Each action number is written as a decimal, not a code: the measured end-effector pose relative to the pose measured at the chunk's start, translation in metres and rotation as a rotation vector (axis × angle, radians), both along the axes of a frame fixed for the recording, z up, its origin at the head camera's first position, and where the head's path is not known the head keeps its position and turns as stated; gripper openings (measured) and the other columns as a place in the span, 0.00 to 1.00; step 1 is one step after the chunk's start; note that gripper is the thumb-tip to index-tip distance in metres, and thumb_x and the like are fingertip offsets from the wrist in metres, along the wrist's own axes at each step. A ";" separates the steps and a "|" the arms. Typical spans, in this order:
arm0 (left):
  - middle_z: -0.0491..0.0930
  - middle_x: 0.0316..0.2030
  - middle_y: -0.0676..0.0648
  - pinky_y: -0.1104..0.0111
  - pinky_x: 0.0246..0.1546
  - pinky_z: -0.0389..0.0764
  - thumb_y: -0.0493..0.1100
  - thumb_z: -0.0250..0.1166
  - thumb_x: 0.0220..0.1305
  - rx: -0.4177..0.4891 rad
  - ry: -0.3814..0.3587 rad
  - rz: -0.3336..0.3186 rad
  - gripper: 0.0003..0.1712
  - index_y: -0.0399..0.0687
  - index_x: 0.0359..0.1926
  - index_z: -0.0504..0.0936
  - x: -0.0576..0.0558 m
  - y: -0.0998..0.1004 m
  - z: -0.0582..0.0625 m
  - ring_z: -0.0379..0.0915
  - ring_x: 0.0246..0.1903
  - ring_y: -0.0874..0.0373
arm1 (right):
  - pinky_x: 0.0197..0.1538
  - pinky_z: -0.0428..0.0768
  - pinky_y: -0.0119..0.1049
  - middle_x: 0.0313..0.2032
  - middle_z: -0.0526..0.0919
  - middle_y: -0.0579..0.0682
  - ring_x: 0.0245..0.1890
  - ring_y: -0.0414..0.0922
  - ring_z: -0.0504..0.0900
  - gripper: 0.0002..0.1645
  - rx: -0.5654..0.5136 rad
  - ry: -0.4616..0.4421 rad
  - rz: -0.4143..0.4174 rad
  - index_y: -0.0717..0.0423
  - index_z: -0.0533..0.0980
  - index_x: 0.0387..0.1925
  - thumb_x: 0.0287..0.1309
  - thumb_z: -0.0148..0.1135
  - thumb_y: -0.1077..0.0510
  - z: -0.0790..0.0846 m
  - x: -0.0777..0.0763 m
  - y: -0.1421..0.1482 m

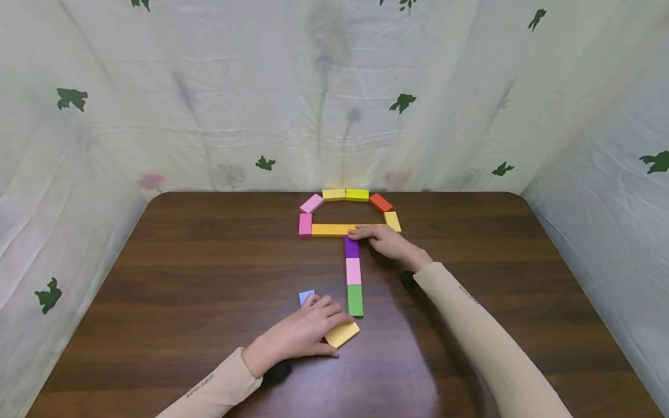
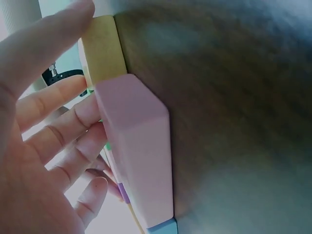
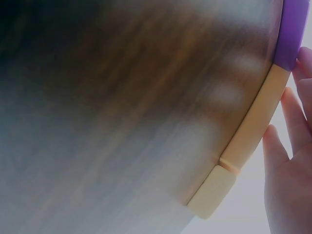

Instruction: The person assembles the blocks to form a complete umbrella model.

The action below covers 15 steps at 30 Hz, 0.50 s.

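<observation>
My left hand [image 1: 308,328] pinches a pale yellow block [image 1: 342,335] between thumb and fingers, just below the green block [image 1: 355,300]. In the left wrist view, a pink block [image 2: 139,136] lies by its other fingers; the hand hides it from the head view. A blue block [image 1: 306,297] peeks out beyond the knuckles. My right hand [image 1: 389,241] rests its fingertips where the orange block [image 1: 330,230] meets the purple block [image 1: 351,247]. Its fingers look fairly straight in the right wrist view. Purple, light pink [image 1: 353,271] and green blocks form a straight stem toward me.
Above the orange row, blocks form an arch: dark pink [image 1: 305,224], light pink [image 1: 312,203], pale yellow [image 1: 334,195], bright yellow [image 1: 358,195], red [image 1: 381,202] and another pale yellow [image 1: 392,221]. The brown wooden table [image 1: 209,249] meets a pale curtain [image 1: 235,116] at its far edge.
</observation>
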<state>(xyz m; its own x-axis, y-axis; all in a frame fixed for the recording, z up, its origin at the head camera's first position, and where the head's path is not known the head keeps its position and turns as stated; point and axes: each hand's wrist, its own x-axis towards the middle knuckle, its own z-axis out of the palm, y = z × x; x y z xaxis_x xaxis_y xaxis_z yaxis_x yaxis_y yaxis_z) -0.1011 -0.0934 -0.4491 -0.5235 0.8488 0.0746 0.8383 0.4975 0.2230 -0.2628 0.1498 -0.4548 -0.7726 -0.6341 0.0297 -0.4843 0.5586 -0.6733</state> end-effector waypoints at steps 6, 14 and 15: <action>0.75 0.43 0.56 0.61 0.47 0.64 0.61 0.70 0.52 0.001 -0.005 0.013 0.33 0.51 0.54 0.77 0.002 0.001 -0.002 0.65 0.45 0.60 | 0.65 0.62 0.44 0.58 0.77 0.51 0.65 0.46 0.67 0.28 0.001 -0.008 -0.005 0.55 0.78 0.57 0.60 0.43 0.74 0.001 0.001 0.000; 0.71 0.42 0.55 0.60 0.48 0.64 0.62 0.72 0.49 0.052 -0.031 0.026 0.37 0.51 0.57 0.75 0.001 -0.009 -0.001 0.63 0.46 0.59 | 0.65 0.62 0.44 0.58 0.76 0.52 0.65 0.46 0.66 0.29 -0.026 0.003 0.015 0.56 0.78 0.57 0.60 0.42 0.74 0.000 0.001 0.001; 0.70 0.42 0.55 0.59 0.49 0.64 0.62 0.72 0.48 0.055 -0.047 0.035 0.38 0.51 0.57 0.74 0.001 -0.012 0.000 0.63 0.47 0.59 | 0.65 0.63 0.44 0.58 0.77 0.52 0.64 0.47 0.67 0.29 -0.032 0.023 0.022 0.56 0.78 0.56 0.59 0.42 0.74 0.000 0.001 0.001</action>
<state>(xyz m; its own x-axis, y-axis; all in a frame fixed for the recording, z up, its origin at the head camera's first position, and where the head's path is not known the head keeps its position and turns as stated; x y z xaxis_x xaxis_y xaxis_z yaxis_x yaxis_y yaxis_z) -0.1004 -0.1050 -0.4489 -0.5568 0.8252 0.0951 0.8087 0.5124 0.2889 -0.2620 0.1513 -0.4547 -0.7575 -0.6493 0.0679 -0.5120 0.5262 -0.6789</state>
